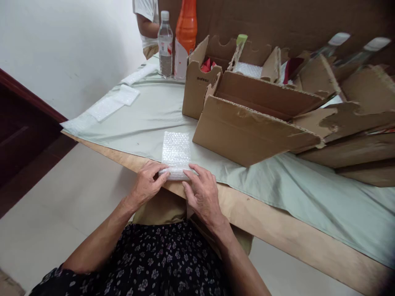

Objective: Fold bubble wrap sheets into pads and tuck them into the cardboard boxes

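A clear sheet of bubble wrap lies at the table's front edge, its near end folded or rolled over into a thicker strip. My left hand grips the left end of that strip between thumb and fingers. At the right end, my right hand has its thumb and fingertips on the strip in the same way. Whether anything is inside the roll cannot be made out.
Open cardboard boxes fill the right of the table. Behind stand a water bottle and an orange bottle. More bubble wrap pieces lie at the left on the pale green cloth. Another person's arm shows at the back.
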A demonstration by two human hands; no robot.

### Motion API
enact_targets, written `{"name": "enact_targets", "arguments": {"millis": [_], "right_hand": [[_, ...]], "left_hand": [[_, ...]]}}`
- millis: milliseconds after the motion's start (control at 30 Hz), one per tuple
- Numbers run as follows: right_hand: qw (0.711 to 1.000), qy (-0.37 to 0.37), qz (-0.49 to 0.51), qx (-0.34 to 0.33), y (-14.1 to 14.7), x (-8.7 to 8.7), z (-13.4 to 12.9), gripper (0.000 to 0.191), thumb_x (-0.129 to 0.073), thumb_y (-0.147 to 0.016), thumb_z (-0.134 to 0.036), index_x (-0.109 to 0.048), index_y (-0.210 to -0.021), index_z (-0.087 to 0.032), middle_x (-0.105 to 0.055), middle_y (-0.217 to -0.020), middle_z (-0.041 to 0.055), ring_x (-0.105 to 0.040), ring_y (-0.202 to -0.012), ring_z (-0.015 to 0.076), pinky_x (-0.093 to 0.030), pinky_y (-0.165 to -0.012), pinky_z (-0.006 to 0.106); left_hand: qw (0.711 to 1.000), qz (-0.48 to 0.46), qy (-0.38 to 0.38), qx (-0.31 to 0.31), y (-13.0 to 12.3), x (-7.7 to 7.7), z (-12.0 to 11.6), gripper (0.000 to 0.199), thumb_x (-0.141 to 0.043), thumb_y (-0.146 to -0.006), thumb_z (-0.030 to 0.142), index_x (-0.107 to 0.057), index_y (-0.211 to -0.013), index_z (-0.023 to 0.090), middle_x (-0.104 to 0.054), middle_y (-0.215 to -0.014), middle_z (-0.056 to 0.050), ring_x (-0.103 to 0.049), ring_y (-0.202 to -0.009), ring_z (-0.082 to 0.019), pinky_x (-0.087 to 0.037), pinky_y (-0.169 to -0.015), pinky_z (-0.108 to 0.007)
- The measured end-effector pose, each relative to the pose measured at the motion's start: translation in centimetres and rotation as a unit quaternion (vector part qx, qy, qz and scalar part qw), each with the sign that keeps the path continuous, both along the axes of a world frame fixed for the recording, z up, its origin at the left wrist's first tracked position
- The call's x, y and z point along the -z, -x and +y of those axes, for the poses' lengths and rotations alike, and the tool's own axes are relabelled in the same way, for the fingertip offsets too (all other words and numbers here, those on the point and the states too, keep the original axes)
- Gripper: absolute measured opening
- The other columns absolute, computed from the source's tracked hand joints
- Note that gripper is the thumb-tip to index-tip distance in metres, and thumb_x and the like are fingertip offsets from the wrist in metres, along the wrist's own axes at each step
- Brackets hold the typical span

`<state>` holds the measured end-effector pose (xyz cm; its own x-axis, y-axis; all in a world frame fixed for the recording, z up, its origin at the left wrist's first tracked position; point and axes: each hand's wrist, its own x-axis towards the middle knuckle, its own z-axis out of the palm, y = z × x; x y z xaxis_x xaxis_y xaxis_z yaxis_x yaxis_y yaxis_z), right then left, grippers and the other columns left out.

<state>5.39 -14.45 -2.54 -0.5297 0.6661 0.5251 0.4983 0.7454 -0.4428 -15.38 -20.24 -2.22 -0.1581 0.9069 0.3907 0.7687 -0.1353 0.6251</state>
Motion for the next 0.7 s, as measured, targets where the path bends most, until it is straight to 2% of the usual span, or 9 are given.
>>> {"name": "enact_targets", "arguments": {"millis": [200, 300, 400, 533, 700], "right_hand": [[0.998, 0.002, -0.068, 0.011, 0.5, 0.8, 0.4, 0.035, -0.059, -0.097, -0.018, -0.063, -0.132, -0.021, -0.061, -0.145, 0.014, -0.057, -0.132, 0.0316, -0.052, -0.103, 0.048], [0.996, 0.009, -0.092, 0.008, 0.8, 1.1, 1.0, 0.035, -0.062, -0.097, -0.018, -0.065, -0.132, -0.02, -0.066, -0.14, 0.014, -0.059, -0.128, 0.0319, -0.052, -0.102, 0.047], [0.995, 0.021, -0.097, -0.001, 0.8, 1.0, 1.5, 0.033, -0.06, -0.099, -0.017, -0.067, -0.131, -0.021, -0.07, -0.135, 0.0119, -0.063, -0.121, 0.0301, -0.052, -0.099, 0.046], [0.996, 0.037, -0.074, -0.011, 0.4, 0.9, 1.6, 0.031, -0.057, -0.101, -0.015, -0.07, -0.128, -0.022, -0.072, -0.132, 0.0095, -0.065, -0.117, 0.0275, -0.052, -0.097, 0.045], [0.998, 0.049, -0.039, -0.012, 0.0, 1.0, 1.2, 0.029, -0.055, -0.103, -0.017, -0.071, -0.126, -0.022, -0.074, -0.129, 0.0099, -0.067, -0.116, 0.026, -0.051, -0.099, 0.043]], "left_hand": [[1.0, 0.016, 0.01, -0.024, 0.1, 0.5, 1.7, 0.021, -0.063, -0.096, 0.029, -0.078, -0.106, 0.017, -0.078, -0.09, -0.007, -0.071, -0.083, -0.024, -0.059, -0.082, -0.039], [0.999, 0.021, 0.004, -0.038, -0.2, 0.7, 2.0, 0.023, -0.063, -0.097, 0.029, -0.076, -0.11, 0.017, -0.077, -0.096, -0.009, -0.072, -0.09, -0.025, -0.059, -0.086, -0.041], [0.999, 0.023, -0.019, -0.037, -0.6, 0.7, 1.4, 0.028, -0.062, -0.098, 0.031, -0.073, -0.119, 0.016, -0.074, -0.112, -0.013, -0.072, -0.104, -0.026, -0.059, -0.094, -0.042], [0.997, 0.056, -0.045, 0.014, -0.6, 1.0, 0.1, 0.032, -0.067, -0.095, 0.03, -0.069, -0.124, 0.017, -0.067, -0.131, -0.016, -0.067, -0.121, -0.03, -0.057, -0.106, -0.047], [0.995, 0.081, -0.049, 0.028, -0.3, 1.6, -0.6, 0.034, -0.064, -0.096, 0.022, -0.066, -0.129, 0.019, -0.068, -0.132, -0.015, -0.067, -0.122, -0.03, -0.058, -0.105, -0.05]]}}
